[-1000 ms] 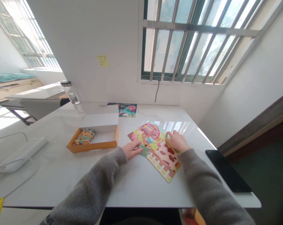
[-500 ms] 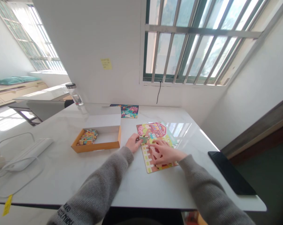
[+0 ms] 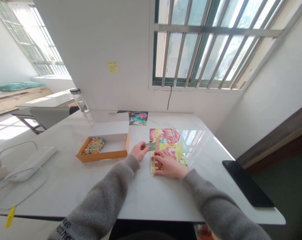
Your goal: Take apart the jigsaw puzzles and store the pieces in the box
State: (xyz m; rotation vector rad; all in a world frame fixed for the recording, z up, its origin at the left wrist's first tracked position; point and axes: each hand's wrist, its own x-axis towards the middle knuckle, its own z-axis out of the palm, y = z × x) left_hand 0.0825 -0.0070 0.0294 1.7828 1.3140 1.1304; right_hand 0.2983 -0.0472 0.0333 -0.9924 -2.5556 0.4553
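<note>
A colourful jigsaw picture (image 3: pixel 169 136) with a red barn lies on the white table, its pieces joined. My left hand (image 3: pixel 139 150) pinches a grey-green puzzle piece (image 3: pixel 151 146) at the picture's left edge. My right hand (image 3: pixel 167 164) rests with fingers spread over the lower left part of the picture, hiding some of it. To the left of my left hand stands an open orange box (image 3: pixel 115 154) with a stack of puzzle pieces (image 3: pixel 93 146) in its left part.
A dark illustrated card (image 3: pixel 138 118) lies by the wall behind the box. At the back left stands a clear bottle (image 3: pixel 80 101). A power strip (image 3: pixel 32 165) with cables is at the far left, a black flat object (image 3: pixel 247 183) at the right edge.
The jigsaw picture has turned, its lower edge swinging up and left. My right hand has moved left with it. My left hand has shifted slightly up and left, still pinching the grey-green piece.
</note>
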